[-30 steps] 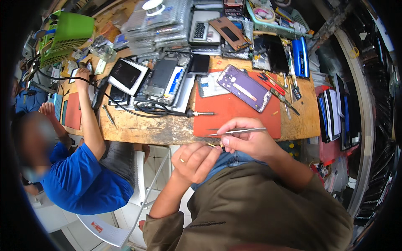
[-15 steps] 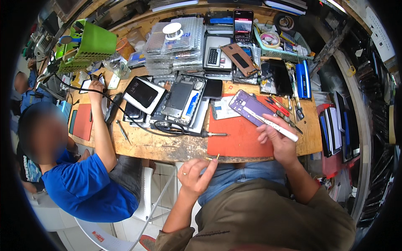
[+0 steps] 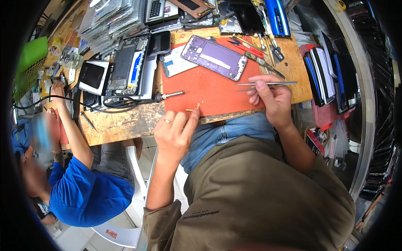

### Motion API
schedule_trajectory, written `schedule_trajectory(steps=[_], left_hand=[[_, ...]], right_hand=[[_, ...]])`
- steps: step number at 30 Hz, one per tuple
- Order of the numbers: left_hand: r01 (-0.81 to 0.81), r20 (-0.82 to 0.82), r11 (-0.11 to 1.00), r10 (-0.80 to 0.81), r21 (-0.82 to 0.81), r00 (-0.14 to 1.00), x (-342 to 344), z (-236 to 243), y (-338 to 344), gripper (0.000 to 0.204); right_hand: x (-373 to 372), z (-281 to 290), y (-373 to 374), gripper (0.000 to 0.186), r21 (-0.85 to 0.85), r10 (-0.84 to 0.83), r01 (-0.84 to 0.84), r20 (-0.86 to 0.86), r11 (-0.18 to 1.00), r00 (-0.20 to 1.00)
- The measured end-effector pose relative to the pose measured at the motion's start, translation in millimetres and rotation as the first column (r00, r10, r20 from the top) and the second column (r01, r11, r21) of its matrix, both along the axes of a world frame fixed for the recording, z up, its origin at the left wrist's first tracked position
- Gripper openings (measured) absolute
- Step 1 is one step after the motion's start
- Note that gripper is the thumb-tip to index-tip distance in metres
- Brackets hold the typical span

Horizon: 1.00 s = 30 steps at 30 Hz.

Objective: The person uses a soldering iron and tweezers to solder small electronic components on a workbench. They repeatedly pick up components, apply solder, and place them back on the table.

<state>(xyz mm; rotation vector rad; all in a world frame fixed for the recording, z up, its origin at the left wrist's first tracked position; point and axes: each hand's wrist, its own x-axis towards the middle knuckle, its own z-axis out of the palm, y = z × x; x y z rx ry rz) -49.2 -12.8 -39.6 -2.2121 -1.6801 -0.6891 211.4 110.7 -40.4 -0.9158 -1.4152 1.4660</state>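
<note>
My left hand [image 3: 176, 133], wearing a ring, pinches a small thin gold-coloured piece [image 3: 192, 109] at its fingertips by the front edge of the orange mat [image 3: 226, 102]. In my right hand [image 3: 274, 100] a pair of metal tweezers [image 3: 278, 83] lies crosswise, its tips pointing left, apart, with nothing between them. Beyond the hands, a purple phone housing [image 3: 209, 62] rests on the mat, partly over a white and grey flat piece [image 3: 178, 60]. A soldering iron [image 3: 169, 95] lies left of the mat's middle, tip on the mat.
Opened phones [image 3: 127, 62] and a white-framed device [image 3: 95, 77] are stacked at left. Red-handled pliers [image 3: 251, 49] and thin tools lie behind the housing. A co-worker in a blue shirt [image 3: 90, 184] sits at left, arm on the bench. The iron's black cable [image 3: 63, 97] crosses the bench.
The view has shifted, bringing the bench up and left. My right hand has turned the tweezers from their broad pale side to edge-on, off the housing. My left hand still pinches the gold piece.
</note>
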Motion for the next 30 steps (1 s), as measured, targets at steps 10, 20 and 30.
schedule_trajectory(steps=[10, 20, 30], left_hand=[[-0.083, 0.082, 0.995, 0.087, -0.052, 0.993, 4, 7, -5, 0.027], [-0.164, 0.113, 0.968, 0.188, -0.191, 0.976, 14, 12, 1, 0.030], [-0.130, 0.126, 0.981, 0.148, -0.140, 0.981, 9, 10, -1, 0.032]], right_hand=[[-12, -3, 3, 0.015, 0.073, 0.144, -0.144, 0.007, 0.987, 0.990], [-43, 3, 1, 0.025, 0.471, 0.181, -0.329, 0.331, 0.819, 0.926], [-52, -5, -16, 0.030, 0.538, 0.143, -0.268, 0.263, 0.799, 0.954]])
